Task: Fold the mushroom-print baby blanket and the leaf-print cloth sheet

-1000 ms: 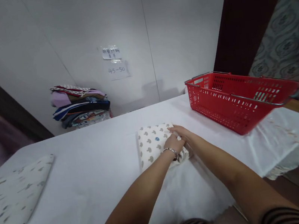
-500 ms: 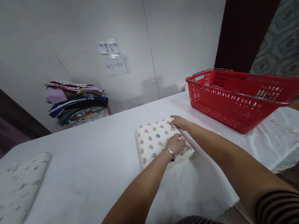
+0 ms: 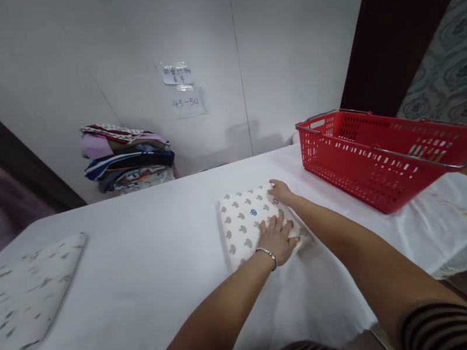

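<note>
The left hand [image 3: 278, 239] lies flat with fingers spread on the near edge of a folded cloth printed with grey mushroom shapes [image 3: 250, 222], a silver bracelet [image 3: 267, 253] on its wrist. The right hand [image 3: 281, 192] rests open, palm down, on the cloth's far right corner. The cloth lies on the white-covered bench [image 3: 151, 271]. To the right of the right hand stands a red plastic basket [image 3: 385, 157]. Far left of the left hand lies a flat patterned pad [image 3: 18, 301], and beyond, against the wall, a stack of folded fabrics [image 3: 127, 162].

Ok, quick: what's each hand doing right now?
Left hand: open, flat on the folded patterned cloth, holding nothing.
Right hand: open, fingers resting on the cloth's far corner.
</note>
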`<state>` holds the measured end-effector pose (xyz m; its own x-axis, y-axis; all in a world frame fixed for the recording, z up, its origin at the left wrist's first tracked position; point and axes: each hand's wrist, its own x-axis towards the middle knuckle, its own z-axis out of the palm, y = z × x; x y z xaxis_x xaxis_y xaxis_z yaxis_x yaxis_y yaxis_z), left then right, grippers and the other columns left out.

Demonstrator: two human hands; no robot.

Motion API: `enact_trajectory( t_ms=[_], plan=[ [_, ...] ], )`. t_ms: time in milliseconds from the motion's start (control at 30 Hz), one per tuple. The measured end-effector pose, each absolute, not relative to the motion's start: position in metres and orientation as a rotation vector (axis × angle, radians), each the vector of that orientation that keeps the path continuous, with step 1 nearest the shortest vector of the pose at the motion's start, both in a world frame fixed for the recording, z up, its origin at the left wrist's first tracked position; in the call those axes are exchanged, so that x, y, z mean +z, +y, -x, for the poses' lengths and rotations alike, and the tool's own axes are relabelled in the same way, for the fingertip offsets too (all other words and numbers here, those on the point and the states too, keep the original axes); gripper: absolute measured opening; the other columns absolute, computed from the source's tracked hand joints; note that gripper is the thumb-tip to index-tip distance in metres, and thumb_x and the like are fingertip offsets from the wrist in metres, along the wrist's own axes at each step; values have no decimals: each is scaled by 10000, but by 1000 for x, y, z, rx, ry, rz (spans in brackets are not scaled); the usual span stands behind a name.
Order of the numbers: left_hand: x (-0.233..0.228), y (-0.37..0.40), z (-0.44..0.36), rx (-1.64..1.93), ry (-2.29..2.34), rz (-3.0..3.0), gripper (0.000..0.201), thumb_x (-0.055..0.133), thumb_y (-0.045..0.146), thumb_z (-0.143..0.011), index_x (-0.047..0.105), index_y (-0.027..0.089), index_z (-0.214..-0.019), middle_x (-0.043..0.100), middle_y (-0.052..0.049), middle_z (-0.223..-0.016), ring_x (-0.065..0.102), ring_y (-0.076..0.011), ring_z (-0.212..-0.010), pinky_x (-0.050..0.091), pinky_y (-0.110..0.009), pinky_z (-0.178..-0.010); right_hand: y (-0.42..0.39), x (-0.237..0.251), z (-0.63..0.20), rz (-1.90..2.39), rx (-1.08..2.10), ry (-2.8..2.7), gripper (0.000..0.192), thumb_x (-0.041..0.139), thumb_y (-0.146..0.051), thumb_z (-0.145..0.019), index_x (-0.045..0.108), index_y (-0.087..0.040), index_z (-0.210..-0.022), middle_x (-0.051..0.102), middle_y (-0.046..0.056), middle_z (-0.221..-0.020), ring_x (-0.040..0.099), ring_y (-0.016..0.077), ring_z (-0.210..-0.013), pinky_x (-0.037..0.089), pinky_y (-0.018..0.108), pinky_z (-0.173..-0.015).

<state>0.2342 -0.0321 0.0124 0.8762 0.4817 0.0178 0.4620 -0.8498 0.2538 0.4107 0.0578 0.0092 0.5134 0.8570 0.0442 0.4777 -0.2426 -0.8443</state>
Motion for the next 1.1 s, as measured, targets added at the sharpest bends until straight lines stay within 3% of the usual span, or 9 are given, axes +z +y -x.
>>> enact_trajectory(
  t_ms=[133,233,333,400,533,667,833,967,1100],
  plan=[
    [19,-31,-234,94,711,-2753,532,291,524,-873,379,257,-1325,278,-79,-1464,189,-282,-1349,152,-569,-1058,51,16,-402,2017,440,-1208,559,528,-142,-759,441,-143,-1311,492,135,-1295,428,285,-1209,367,419,-979],
    [35,-20,-218,76,598,-2705,443,267,457,-895,517,247,-1194,481,-62,-1325,388,-244,-1244,299,-478,-1020,41,24,-384,2052,299,-1371,567,503,-155,-780,409,-128,-1339,315,141,-1433,238,290,-1331,226,436,-1071],
    [51,6,-193,62,646,-2686,404,252,354,-900,617,239,-1027,631,-38,-1097,550,-190,-1043,405,-363,-934,25,26,-357,2021,194,-1665,555,452,-246,-834,362,-125,-1368,273,122,-1459,196,242,-1354,187,400,-1091],
    [55,26,-178,185,876,-2742,382,290,330,-884,602,231,-1081,597,-54,-1173,510,-207,-1109,354,-386,-991,12,21,-340,1988,214,-1799,560,414,-337,-862,340,-139,-1381,280,113,-1459,206,229,-1352,204,396,-1080],
    [35,58,-167,249,1259,-2733,511,316,420,-868,414,204,-1320,283,-66,-1466,203,-263,-1349,147,-507,-1088,-11,7,-328,2040,179,-1935,635,372,-497,-869,313,-142,-1393,247,125,-1471,154,258,-1365,143,443,-1078],
    [4,68,-170,63,1358,-2573,604,239,490,-870,278,200,-1399,100,-24,-1517,41,-245,-1387,162,-514,-1083,-22,-4,-339,2180,59,-1978,708,316,-584,-863,331,-102,-1380,256,158,-1461,168,294,-1354,103,449,-1077],
    [1,74,-168,115,1315,-2542,582,244,507,-867,307,241,-1380,123,-21,-1514,54,-232,-1388,149,-513,-1085,-24,-7,-343,2175,56,-1972,696,304,-586,-866,346,-115,-1376,258,153,-1461,169,295,-1353,84,431,-1078],
    [17,92,-172,273,1347,-2559,582,227,512,-872,327,233,-1373,132,-45,-1511,56,-227,-1388,109,-503,-1096,-12,5,-339,2220,246,-1917,710,342,-603,-846,331,-141,-1386,251,143,-1466,169,288,-1355,107,423,-1072],
    [22,112,-190,189,1393,-2587,623,239,533,-857,322,209,-1383,114,-64,-1514,27,-255,-1388,88,-524,-1092,15,17,-344,2240,204,-1866,710,334,-574,-864,258,-133,-1415,156,124,-1497,76,256,-1377,65,423,-1083]
  ],
)
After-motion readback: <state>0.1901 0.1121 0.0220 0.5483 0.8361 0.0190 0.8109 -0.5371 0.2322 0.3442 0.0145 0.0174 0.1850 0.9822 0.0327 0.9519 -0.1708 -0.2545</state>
